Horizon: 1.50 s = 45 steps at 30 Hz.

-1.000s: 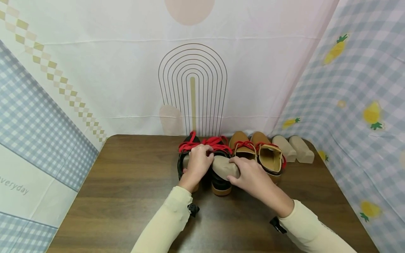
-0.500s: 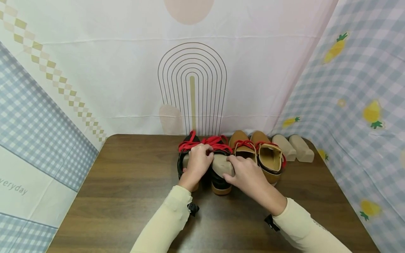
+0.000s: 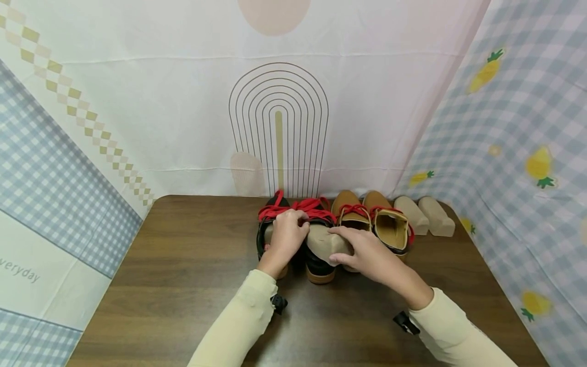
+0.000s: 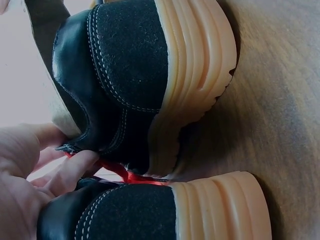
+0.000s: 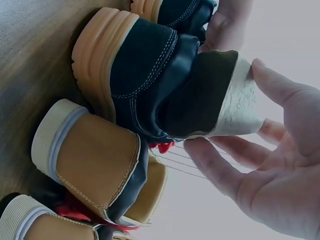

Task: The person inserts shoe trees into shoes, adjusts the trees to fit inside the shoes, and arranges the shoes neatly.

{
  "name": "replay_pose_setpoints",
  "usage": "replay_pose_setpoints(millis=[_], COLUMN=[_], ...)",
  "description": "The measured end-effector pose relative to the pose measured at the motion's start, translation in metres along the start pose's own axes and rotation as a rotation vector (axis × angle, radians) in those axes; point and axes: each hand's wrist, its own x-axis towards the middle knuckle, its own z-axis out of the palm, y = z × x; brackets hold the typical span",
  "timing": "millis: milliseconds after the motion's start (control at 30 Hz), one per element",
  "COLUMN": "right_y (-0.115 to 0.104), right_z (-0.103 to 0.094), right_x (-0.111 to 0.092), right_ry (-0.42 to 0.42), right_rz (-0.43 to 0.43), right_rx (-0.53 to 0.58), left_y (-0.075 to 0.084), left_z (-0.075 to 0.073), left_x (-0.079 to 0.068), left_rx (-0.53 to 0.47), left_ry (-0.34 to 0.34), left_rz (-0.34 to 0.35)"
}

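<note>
Two black shoes with red laces stand side by side at the table's back. My left hand [image 3: 288,237] reaches between them; in the left wrist view its thumb and fingers pinch the collar edge of the right black shoe [image 4: 130,55]. A beige shoe insert [image 3: 324,244] sits partly in that shoe, its rear end sticking up and out toward me. My right hand [image 3: 367,252] holds this end between thumb and fingers, plain in the right wrist view. Inside the left black shoe [image 4: 135,215] a second insert [image 3: 268,233] shows, mostly hidden by my left hand.
Two tan shoes [image 3: 391,229] with red laces stand right of the black pair, close by my right hand. Two more beige inserts [image 3: 436,216] lie at the back right corner. A wooden table [image 3: 192,285] carries everything; patterned cloth [image 3: 183,117] hangs behind and beside it.
The right hand first pushed left and the insert shifted with it; now hand and insert end are back to the right, the insert tilted differently. My left hand has stayed in place.
</note>
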Motion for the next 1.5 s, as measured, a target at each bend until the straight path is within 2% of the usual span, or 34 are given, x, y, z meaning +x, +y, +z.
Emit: replay_pose_setpoints(millis=[133, 400, 867, 1500], right_y=[-0.001, -0.011, -0.018, -0.015], right_z=[0.001, 0.008, 0.013, 0.032], right_x=[0.002, 0.009, 0.021, 0.026], right_ry=[0.009, 0.079, 0.120, 0.210], right_rz=[-0.001, 0.001, 0.014, 0.005], right_rx=[0.012, -0.064, -0.099, -0.218], left_y=[-0.001, -0.001, -0.003, -0.004], left_z=[0.000, 0.001, 0.000, -0.001], left_x=[-0.001, -0.002, -0.001, 0.000], left_rx=[-0.007, -0.030, -0.033, -0.049], left_ry=[-0.001, 0.007, 0.000, 0.012], left_rz=[0.005, -0.007, -0.008, 0.014])
